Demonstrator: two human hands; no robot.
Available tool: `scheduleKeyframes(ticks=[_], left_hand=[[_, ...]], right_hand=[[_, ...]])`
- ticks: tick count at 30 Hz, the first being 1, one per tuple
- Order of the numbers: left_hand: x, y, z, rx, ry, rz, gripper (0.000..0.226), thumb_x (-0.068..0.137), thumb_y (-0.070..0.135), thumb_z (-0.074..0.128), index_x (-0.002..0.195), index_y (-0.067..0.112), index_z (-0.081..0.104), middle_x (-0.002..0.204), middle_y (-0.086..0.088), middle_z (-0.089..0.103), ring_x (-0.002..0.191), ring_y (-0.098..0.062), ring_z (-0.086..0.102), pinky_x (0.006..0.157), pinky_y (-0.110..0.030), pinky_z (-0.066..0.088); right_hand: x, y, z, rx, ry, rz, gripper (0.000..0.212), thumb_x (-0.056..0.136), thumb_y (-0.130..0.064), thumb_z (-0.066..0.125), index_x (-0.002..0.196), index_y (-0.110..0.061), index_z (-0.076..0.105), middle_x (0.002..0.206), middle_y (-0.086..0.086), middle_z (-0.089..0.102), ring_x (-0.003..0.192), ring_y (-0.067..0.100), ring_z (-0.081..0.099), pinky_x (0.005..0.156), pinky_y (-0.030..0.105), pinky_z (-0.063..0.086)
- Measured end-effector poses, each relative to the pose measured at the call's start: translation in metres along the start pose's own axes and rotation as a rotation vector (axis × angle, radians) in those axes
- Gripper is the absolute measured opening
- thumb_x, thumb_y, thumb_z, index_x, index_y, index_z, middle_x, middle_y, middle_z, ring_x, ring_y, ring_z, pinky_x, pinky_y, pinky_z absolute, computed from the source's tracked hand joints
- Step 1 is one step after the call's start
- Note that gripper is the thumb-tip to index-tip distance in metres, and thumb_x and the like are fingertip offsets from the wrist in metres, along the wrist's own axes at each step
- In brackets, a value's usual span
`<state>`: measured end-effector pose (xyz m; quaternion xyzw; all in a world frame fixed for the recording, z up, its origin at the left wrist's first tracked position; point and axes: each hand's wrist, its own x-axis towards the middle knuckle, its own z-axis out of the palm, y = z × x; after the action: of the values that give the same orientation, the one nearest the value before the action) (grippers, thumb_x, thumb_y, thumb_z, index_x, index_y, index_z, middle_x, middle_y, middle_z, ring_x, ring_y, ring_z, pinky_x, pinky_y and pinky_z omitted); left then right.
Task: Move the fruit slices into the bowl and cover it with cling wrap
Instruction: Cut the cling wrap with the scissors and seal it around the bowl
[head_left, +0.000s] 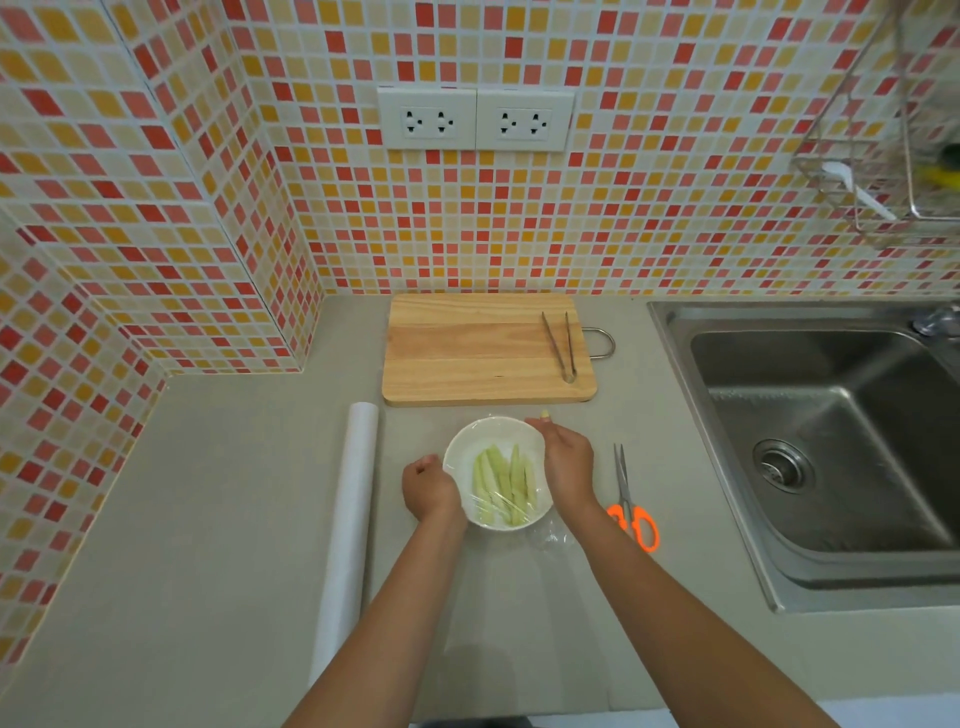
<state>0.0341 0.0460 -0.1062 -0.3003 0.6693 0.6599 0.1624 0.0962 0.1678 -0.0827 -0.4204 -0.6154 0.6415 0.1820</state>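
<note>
The bowl (496, 473) was flanked by the left hand (430, 488) and right hand (566, 462), both curled, pressing cling wrap (550, 538) against its rim; loose film trailed near-right, closest to the right hand.

Tongs (562, 347) on board (467, 353) (scissors (631, 501) nearby).
</note>
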Motion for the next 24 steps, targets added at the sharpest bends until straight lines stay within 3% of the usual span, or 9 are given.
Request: scheduleKeyframes(ticks=[2, 4, 7, 9, 13, 18, 24], left_hand=[[-0.009, 0.008, -0.003, 0.064, 0.107, 0.211, 0.028, 0.099, 0.012, 0.043, 0.112, 0.0, 0.064, 0.114, -0.014, 0.066, 0.107, -0.031, 0.061, 0.082, -0.028, 0.041], [-0.017, 0.016, -0.011, 0.192, 0.163, 0.546, 0.031, 0.102, 0.015, 0.038, 0.115, 0.001, 0.063, 0.112, -0.013, 0.065, 0.108, -0.027, 0.057, 0.084, -0.023, 0.036], [-0.03, 0.014, -0.021, 0.233, 0.067, 0.814, 0.04, 0.104, 0.023, 0.032, 0.128, 0.006, 0.059, 0.121, -0.002, 0.061, 0.113, -0.012, 0.052, 0.097, -0.022, 0.036], [-0.043, 0.006, -0.021, 0.24, -0.046, 0.831, 0.044, 0.104, 0.028, 0.029, 0.136, 0.011, 0.053, 0.129, 0.007, 0.054, 0.121, -0.004, 0.047, 0.104, -0.022, 0.034], [-0.057, -0.012, -0.01, 0.325, -0.163, 0.762, 0.046, 0.105, 0.028, 0.028, 0.148, 0.015, 0.038, 0.14, 0.009, 0.044, 0.132, -0.003, 0.037, 0.108, -0.019, 0.026], [-0.048, -0.012, -0.001, 0.327, -0.1, 0.762, 0.044, 0.105, 0.025, 0.027, 0.146, 0.015, 0.04, 0.137, -0.001, 0.054, 0.128, -0.014, 0.047, 0.104, -0.021, 0.032], [-0.035, -0.001, -0.008, 0.235, -0.183, 0.751, 0.041, 0.106, 0.025, 0.029, 0.141, 0.017, 0.048, 0.121, 0.002, 0.066, 0.115, -0.009, 0.056, 0.101, -0.022, 0.042]], right_hand=[[0.001, -0.002, -0.002, 0.007, 0.027, 0.0, 0.03, 0.095, -0.025, 0.051, 0.091, -0.01, 0.076, 0.086, 0.003, 0.073, 0.087, 0.018, 0.066, 0.084, 0.031, 0.049], [0.003, -0.009, -0.007, -0.017, 0.055, -0.04, 0.034, 0.098, -0.024, 0.045, 0.102, -0.005, 0.073, 0.101, 0.008, 0.072, 0.099, 0.017, 0.064, 0.087, 0.026, 0.042], [0.009, -0.022, -0.009, -0.02, -0.027, -0.133, 0.038, 0.101, -0.024, 0.039, 0.116, -0.005, 0.068, 0.124, 0.006, 0.066, 0.12, 0.013, 0.055, 0.091, 0.015, 0.037], [0.015, -0.032, -0.003, -0.022, -0.194, -0.131, 0.039, 0.101, -0.027, 0.038, 0.116, -0.007, 0.069, 0.124, 0.006, 0.066, 0.12, 0.011, 0.055, 0.095, 0.014, 0.037], [0.024, -0.034, 0.01, -0.185, -0.479, -0.093, 0.046, 0.102, -0.033, 0.035, 0.109, -0.006, 0.071, 0.115, 0.008, 0.07, 0.116, 0.015, 0.06, 0.109, 0.032, 0.036], [0.026, -0.027, -0.001, -0.193, -0.484, -0.038, 0.048, 0.102, -0.035, 0.031, 0.11, -0.009, 0.071, 0.12, 0.007, 0.068, 0.119, 0.017, 0.058, 0.106, 0.032, 0.038], [0.021, -0.008, -0.012, -0.203, -0.401, 0.073, 0.056, 0.102, -0.043, 0.031, 0.105, -0.005, 0.073, 0.1, 0.01, 0.073, 0.094, 0.024, 0.068, 0.079, 0.027, 0.051]])
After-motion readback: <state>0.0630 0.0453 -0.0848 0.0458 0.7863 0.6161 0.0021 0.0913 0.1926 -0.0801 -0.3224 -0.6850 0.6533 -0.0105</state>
